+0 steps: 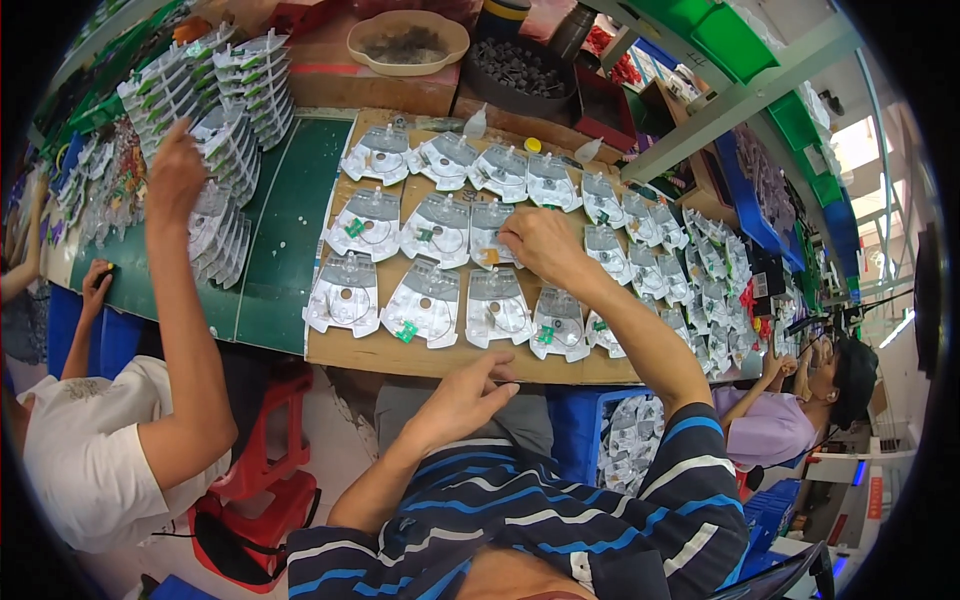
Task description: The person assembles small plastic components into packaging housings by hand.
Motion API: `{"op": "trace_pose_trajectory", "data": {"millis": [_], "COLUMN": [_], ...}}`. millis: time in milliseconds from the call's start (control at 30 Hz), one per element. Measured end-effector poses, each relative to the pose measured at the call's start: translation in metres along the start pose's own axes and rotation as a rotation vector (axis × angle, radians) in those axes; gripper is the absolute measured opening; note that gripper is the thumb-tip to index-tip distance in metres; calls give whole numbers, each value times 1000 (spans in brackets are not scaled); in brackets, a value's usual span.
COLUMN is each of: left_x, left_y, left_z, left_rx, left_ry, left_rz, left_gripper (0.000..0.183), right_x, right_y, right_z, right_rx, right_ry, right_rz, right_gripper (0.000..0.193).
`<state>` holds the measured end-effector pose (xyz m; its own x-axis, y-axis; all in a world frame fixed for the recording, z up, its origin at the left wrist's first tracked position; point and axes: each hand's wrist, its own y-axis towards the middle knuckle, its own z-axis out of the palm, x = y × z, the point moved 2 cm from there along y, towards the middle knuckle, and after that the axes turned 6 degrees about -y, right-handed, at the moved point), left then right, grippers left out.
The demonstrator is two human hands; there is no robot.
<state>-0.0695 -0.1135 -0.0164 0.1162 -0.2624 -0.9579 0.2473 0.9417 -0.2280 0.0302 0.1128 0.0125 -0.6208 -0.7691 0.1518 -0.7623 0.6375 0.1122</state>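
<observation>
Rows of silvery-grey, fan-shaped plastic housings lie on a brown board (420,365) in front of me. My right hand (545,243) reaches over the middle row, its fingers curled down onto one housing (490,217). A small orange-brown patch shows beside the fingertips; what they pinch, if anything, is hidden. My left hand (462,398) hangs at the board's front edge, above my lap, fingers loosely apart and holding nothing visible. Small green pieces (406,331) with thin wires sit on several housings; the front-left housing (343,292) shows none.
Tall stacks of housings (225,150) stand at left, where a co-worker's hand (177,175) reaches. Behind the board are a beige basin (408,28), a dark tray of black parts (515,80) and a bottle (476,122). More housings (715,285) crowd the right, near another person.
</observation>
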Motion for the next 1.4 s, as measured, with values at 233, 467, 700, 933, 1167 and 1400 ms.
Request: {"op": "trace_pose_trajectory", "data": {"millis": [233, 467, 700, 933, 1167, 1400], "left_x": [-11, -15, -28, -29, -33, -33], "left_y": [-2, -7, 3, 14, 16, 14], "left_z": [0, 3, -5, -15, -18, -12], "left_rx": [-2, 115, 197, 200, 185, 163], "left_ry": [-34, -131, -224, -299, -420, -489], "left_rz": [7, -94, -62, -91, -132, -164], "left_gripper": [47, 48, 48, 45, 43, 40], "right_x": [3, -50, -111, -109, -125, -137], "right_y": [10, 72, 182, 197, 201, 212], "right_z": [-9, -71, -58, -23, -23, -25], "right_rx": [190, -234, 8, -8, -160, -19], "right_ry": [-77, 43, -132, -168, 180, 232], "right_rz": [83, 45, 301, 137, 41, 81], "right_gripper": [16, 28, 56, 62, 56, 54]}}
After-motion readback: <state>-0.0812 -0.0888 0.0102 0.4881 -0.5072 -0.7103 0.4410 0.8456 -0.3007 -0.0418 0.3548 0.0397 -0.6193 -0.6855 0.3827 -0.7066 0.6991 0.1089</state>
